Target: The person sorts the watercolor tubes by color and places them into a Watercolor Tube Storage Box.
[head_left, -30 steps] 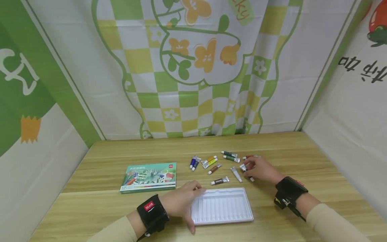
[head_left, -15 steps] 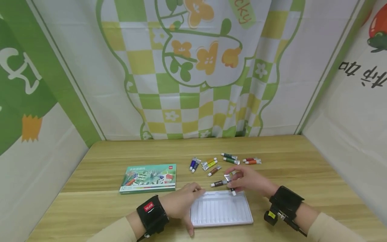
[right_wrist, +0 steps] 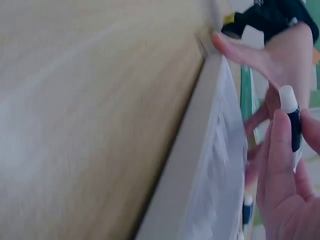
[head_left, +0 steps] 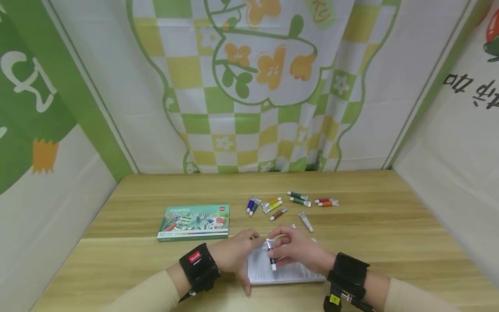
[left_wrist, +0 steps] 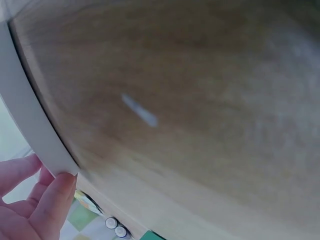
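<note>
A white plastic tray (head_left: 298, 276) with narrow slots lies on the table before me. My left hand (head_left: 235, 251) holds its left end, thumb at the front corner and fingers at the back. Over the tray's left part, my right hand (head_left: 298, 249) pinches a small black paint tube (head_left: 271, 256) between thumb and fingers. The tube's white cap points toward me and its silver crimped end faces away. In the right wrist view the tube (right_wrist: 293, 120) stands above the tray's edge (right_wrist: 192, 165). The right hand covers much of the tray.
Behind the tray lie several paint tubes: blue (head_left: 250, 205), yellow (head_left: 272, 207), brown (head_left: 278, 214), green (head_left: 299, 202), orange (head_left: 328, 203) and a white one (head_left: 306, 222). A green paint box (head_left: 193, 223) lies left of them. A patterned curtain (head_left: 257, 143) hangs behind the table.
The right hand has carried the black tube from the tubes at the right, leftward and nearer, to over the tray's left part. The left hand has kept its hold on the tray.
</note>
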The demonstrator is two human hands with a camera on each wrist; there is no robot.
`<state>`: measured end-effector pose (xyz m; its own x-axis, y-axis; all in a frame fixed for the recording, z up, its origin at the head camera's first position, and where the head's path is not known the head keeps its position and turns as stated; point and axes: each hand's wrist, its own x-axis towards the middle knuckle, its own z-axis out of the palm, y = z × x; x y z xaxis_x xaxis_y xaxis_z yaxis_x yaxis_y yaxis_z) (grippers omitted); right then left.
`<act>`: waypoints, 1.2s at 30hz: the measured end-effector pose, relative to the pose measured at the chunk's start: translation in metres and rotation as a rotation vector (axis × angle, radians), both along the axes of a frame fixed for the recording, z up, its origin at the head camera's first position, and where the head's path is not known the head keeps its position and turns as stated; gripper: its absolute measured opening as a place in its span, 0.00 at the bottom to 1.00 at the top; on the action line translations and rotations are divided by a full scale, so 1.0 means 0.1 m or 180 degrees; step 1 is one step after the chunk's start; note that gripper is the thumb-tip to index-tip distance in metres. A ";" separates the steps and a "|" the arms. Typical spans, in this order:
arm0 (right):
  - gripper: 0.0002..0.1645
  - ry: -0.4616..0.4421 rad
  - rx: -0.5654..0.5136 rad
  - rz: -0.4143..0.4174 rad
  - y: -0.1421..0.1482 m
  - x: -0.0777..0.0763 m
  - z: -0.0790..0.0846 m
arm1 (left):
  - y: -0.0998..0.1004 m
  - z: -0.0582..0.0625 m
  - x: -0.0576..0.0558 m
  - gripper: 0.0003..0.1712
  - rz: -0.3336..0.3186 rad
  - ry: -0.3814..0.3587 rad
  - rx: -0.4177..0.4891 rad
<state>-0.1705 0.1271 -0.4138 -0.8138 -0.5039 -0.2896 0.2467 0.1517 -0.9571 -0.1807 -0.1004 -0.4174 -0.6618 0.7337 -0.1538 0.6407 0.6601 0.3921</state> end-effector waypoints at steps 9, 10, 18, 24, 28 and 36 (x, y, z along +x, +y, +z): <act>0.20 0.0095 -0.0003 -0.0204 -0.24 0.12 -0.11 | -0.02 0.03 -0.01 0.72 0.0044 -0.0107 0.0058; 0.20 0.0131 -0.0022 -0.0221 -0.25 0.13 -0.12 | -0.02 0.04 -0.02 0.71 0.0058 -0.0122 0.0063; 0.20 0.0463 -0.0057 -0.0310 -0.36 0.19 -0.21 | -0.02 -0.01 -0.03 0.63 0.0172 -0.0260 0.0300; 0.19 0.0656 0.0103 -0.0419 -0.44 0.23 -0.23 | 0.01 -0.01 -0.03 0.62 0.0258 -0.0246 0.0192; 0.19 0.0904 0.0276 -0.0429 -0.46 0.21 -0.24 | 0.03 0.01 -0.04 0.65 0.0306 -0.0287 0.0186; 0.23 0.1657 0.1082 -0.0129 -0.42 0.19 -0.26 | 0.04 0.02 0.00 0.67 0.0385 -0.0364 0.0171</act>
<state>-0.1519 0.0852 -0.4394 -0.9080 -0.4188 0.0114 -0.2272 0.4693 -0.8533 -0.1810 -0.0968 -0.4155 -0.7262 0.6590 -0.1958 0.5072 0.7058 0.4946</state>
